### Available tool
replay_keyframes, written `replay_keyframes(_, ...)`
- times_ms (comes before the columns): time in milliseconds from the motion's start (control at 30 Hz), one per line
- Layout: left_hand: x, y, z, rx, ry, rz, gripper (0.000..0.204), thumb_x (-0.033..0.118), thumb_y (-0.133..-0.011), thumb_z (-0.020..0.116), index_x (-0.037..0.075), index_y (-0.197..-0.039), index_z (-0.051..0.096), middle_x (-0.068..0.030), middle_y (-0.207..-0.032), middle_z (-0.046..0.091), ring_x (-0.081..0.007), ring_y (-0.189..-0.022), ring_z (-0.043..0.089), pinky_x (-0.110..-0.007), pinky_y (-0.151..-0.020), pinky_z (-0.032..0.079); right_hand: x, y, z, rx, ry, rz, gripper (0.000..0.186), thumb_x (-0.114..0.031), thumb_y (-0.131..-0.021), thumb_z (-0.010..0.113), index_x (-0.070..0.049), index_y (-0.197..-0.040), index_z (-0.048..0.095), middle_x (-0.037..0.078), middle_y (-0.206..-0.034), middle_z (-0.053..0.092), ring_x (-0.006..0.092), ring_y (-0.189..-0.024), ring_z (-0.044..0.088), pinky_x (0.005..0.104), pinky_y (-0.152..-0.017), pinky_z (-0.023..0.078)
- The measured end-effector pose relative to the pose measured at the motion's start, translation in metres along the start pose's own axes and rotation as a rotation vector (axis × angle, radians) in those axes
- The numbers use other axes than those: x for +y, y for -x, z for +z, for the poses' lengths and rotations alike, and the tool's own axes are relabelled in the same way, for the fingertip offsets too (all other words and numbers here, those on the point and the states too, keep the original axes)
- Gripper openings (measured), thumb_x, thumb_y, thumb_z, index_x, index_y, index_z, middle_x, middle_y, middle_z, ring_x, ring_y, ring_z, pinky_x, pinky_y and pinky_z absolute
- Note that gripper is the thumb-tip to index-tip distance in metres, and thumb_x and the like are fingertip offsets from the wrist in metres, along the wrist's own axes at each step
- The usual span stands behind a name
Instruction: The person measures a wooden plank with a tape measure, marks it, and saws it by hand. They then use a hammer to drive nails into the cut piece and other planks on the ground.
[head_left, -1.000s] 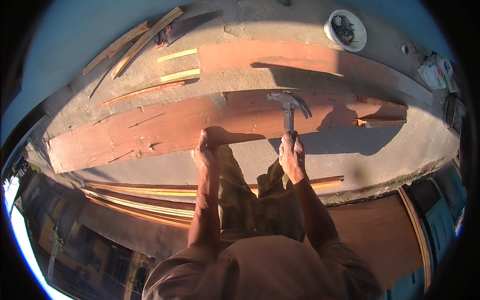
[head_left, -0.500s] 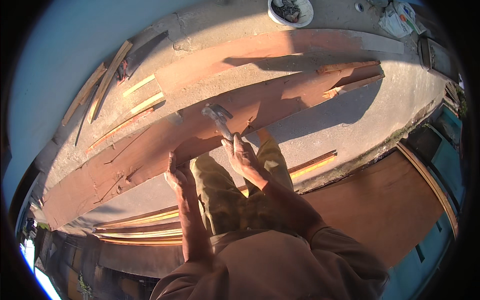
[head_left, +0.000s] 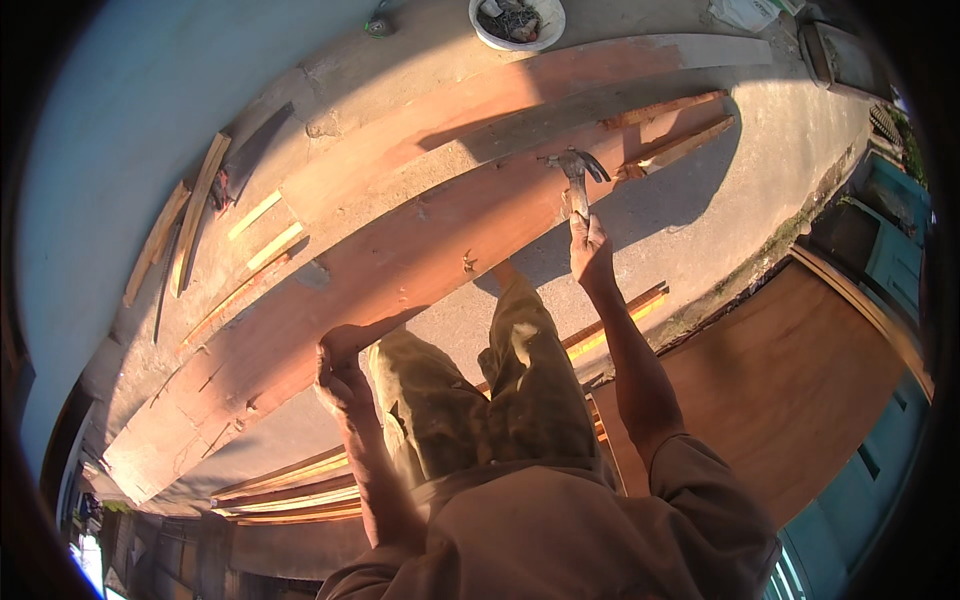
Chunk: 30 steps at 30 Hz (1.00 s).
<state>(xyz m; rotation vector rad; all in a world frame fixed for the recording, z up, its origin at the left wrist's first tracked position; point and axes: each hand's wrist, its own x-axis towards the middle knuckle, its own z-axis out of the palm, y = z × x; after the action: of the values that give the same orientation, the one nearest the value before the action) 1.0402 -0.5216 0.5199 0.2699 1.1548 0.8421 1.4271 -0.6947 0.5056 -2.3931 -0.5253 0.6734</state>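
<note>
I see the right hand (head_left: pixel 592 250) wrapped round the handle of a hammer (head_left: pixel 578 182), its head just beyond that hand; whether it touches the board below, I can't tell. The long reddish board (head_left: pixel 390 255) slants across, ahead of both hands, with two wood strips (head_left: pixel 680 148) at its end past the right hand. The left hand (head_left: pixel 342 380) is curled by the near edge, pinching what, if anything, I can't make out. Looks like hammer work to me; the next move calls for steady support and careful aim.
</note>
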Motion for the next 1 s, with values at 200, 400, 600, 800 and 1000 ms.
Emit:
replay_keyframes(200,0.016,0.008,0.026,0.177,-0.017,-0.05,0.037,0.014,-0.093,0.063,-0.011,-0.12,0.057,-0.0223,-0.121,0.063,-0.0322,-0.116,0.06,-0.043,-0.103,0.05,-0.006,-0.006,0.001,0.093,-0.072,0.508,0.042,-0.035,-0.103,0.049,0.004,-0.116,0.057,0.031,-0.1,0.065,0.0507,-0.096,0.061,0.0486,-0.077,0.05)
replay_keyframes(400,0.022,0.042,0.057,0.252,-0.179,0.054,0.035,0.02,-0.096,0.06,-0.012,-0.111,0.062,-0.0221,-0.112,0.068,-0.0318,-0.108,0.065,-0.042,-0.1,0.051,-0.006,-0.011,-0.018,-0.06,0.047,0.324,0.06,-0.051,-0.103,0.036,0.002,-0.126,0.054,0.029,-0.115,0.063,0.0485,-0.108,0.059,0.0503,-0.089,0.048)
replay_keyframes(600,0.033,0.09,0.085,0.071,-0.146,0.058,0.038,0.02,-0.096,0.06,-0.009,-0.119,0.058,-0.0198,-0.12,0.064,-0.0282,-0.111,0.064,-0.041,-0.104,0.048,-0.012,-0.004,-0.049,0.223,-0.167,0.183,0.048,-0.037,-0.103,0.046,0.001,-0.132,0.051,0.03,-0.113,0.064,0.0473,-0.104,0.062,0.0471,-0.085,0.05)
replay_keyframes(800,0.034,0.119,0.094,0.001,-0.184,0.081,0.049,0.023,-0.092,0.063,-0.005,-0.13,0.052,-0.0206,-0.133,0.055,-0.0298,-0.125,0.054,-0.042,-0.108,0.044,-0.035,-0.009,-0.094,0.043,-0.184,0.087,0.051,-0.049,-0.102,0.04,-0.001,-0.113,0.052,0.031,-0.099,0.064,0.0495,-0.098,0.061,0.0507,-0.079,0.05)
replay_keyframes(1000,0.034,0.141,0.087,-0.043,-0.167,0.083,0.037,0.02,-0.097,0.059,-0.002,-0.126,0.054,-0.0194,-0.133,0.054,-0.028,-0.118,0.058,-0.038,-0.103,0.05,-0.032,-0.008,-0.128,0.0,0.005,0.163,0.054,-0.05,-0.101,0.044,0.0,-0.12,0.054,0.028,-0.097,0.065,0.0445,-0.094,0.064,0.0477,-0.078,0.05)
